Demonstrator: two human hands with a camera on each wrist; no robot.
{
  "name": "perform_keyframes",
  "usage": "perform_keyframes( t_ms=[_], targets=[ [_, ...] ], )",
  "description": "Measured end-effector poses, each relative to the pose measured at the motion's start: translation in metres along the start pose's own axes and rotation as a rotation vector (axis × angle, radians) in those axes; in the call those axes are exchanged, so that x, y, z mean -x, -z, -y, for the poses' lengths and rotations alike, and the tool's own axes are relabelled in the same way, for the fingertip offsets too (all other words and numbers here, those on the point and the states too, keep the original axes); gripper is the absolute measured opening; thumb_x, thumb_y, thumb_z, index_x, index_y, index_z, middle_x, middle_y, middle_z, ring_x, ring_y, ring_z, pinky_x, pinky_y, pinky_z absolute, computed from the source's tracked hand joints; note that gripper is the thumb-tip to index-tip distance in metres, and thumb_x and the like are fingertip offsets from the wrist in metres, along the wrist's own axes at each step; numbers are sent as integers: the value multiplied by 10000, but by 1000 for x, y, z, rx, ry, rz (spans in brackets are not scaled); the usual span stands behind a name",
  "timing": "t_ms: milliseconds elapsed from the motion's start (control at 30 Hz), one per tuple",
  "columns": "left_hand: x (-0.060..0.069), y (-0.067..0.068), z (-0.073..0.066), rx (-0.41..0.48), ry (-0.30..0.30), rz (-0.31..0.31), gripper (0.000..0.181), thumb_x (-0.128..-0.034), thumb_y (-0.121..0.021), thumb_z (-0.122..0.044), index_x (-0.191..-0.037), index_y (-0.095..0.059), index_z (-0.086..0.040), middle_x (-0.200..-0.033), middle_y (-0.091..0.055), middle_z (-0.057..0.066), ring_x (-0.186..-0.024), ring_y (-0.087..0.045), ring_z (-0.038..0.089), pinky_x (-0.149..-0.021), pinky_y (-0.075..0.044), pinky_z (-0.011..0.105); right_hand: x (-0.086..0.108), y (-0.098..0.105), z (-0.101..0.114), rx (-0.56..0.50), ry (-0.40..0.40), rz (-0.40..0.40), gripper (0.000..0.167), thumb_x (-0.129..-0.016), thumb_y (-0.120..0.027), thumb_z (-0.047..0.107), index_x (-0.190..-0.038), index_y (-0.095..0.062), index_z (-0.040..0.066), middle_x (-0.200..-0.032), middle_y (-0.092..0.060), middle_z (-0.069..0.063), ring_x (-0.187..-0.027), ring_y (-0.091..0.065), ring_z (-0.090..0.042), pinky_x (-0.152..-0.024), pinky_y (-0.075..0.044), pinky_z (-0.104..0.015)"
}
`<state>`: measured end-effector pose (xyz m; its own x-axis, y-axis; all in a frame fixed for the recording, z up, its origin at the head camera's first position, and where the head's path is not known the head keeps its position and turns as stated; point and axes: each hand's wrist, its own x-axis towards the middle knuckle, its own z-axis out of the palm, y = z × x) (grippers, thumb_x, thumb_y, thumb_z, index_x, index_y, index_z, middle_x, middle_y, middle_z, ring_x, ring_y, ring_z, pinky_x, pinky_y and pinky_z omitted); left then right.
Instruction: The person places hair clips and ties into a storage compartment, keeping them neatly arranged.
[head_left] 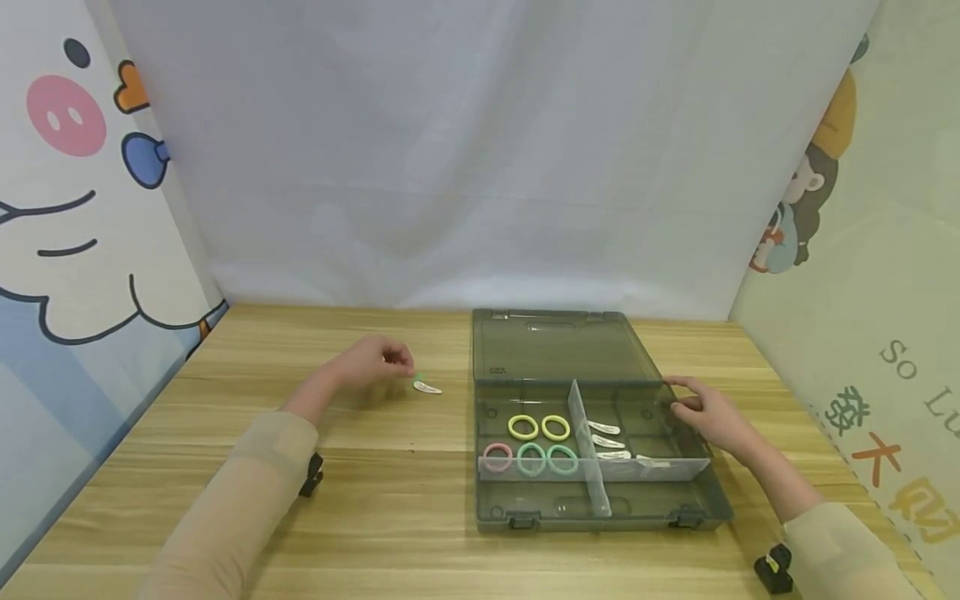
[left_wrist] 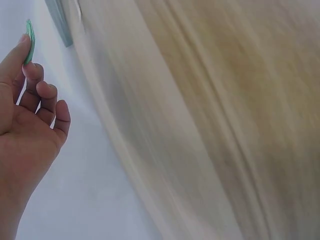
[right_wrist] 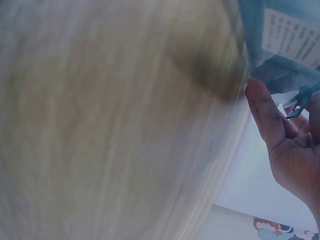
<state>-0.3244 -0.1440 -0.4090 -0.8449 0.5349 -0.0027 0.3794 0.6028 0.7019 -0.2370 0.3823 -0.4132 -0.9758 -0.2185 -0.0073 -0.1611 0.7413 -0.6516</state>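
Observation:
My left hand pinches a slim green hair clip between thumb and fingertips, just above the tabletop. Close by lies a white hair clip. My right hand holds the right wall of the open grey see-through storage box, near its hinge side. The left part of the box has two yellow hair ties, a pink hair tie and two green hair ties. Several white hair clips lie in the right part.
Clear dividers split the box. Its lid lies folded back towards the white cloth behind the wooden table. Printed cartoon panels stand on both sides. A dark device is worn on the right wrist.

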Motion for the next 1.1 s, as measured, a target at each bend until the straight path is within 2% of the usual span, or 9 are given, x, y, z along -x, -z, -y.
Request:
perform_keyframes(
  t_ms=[167,400,433,567,700,867,1100],
  targets=[
    [-2,2,-8,-5,-2,-12,106,-885,-669,-228,-888,-667,-122,-816,-604,7,-762,-484,162,-686,-413,301,-1,0,-1,-5,1,0,502,-966,-503,151,-1426,-346,24,-1218,-499,-403,-554,-477,-127,-589,-441,-324],
    [-8,2,-24,17,-46,-24,133,-886,-666,-289,-910,-696,-162,-888,-658,124,-737,-484,195,-660,-400,324,-2,-1,-1,-1,-1,4,506,-970,-496,158,-1432,-337,24,-1228,-489,-405,-587,-490,-117,-613,-437,-322],
    [-9,2,-27,14,-51,-25,138,-885,-665,-303,-913,-699,-171,-888,-659,117,-737,-485,192,-657,-402,321,-1,-1,0,4,1,2,505,-971,-497,160,-1430,-338,20,-1226,-491,-405,-614,-508,-116,-612,-437,-320],
    [-13,1,-42,6,-67,-29,153,-883,-663,-326,-927,-707,-187,-858,-651,72,-714,-475,188,-629,-397,311,-1,-1,0,-7,-12,4,507,-967,-495,147,-1433,-335,28,-1231,-488,-403,-527,-428,-108,-579,-437,-326],
    [-16,1,-58,-2,-73,-38,153,-883,-665,-318,-952,-713,-190,-860,-658,-6,-712,-477,179,-626,-404,308,-1,-1,0,2,-12,2,505,-970,-492,154,-1433,-334,30,-1228,-495,-398,-524,-422,-96,-557,-435,-314],
    [-20,0,-76,-7,-91,-44,157,-888,-663,-294,-982,-718,-180,-897,-671,5,-724,-485,172,-638,-414,306,-1,-2,-1,-8,-18,5,509,-972,-490,152,-1439,-324,39,-1233,-492,-398,-473,-367,-82,-497,-424,-298],
    [-27,-3,-98,-46,-147,-68,142,-899,-651,-269,-961,-717,-161,-785,-628,-23,-667,-462,156,-594,-396,277,-3,-2,-2,-16,-11,4,509,-973,-494,155,-1440,-326,38,-1231,-495,-396,-473,-372,-83,-503,-429,-296]
  ],
)
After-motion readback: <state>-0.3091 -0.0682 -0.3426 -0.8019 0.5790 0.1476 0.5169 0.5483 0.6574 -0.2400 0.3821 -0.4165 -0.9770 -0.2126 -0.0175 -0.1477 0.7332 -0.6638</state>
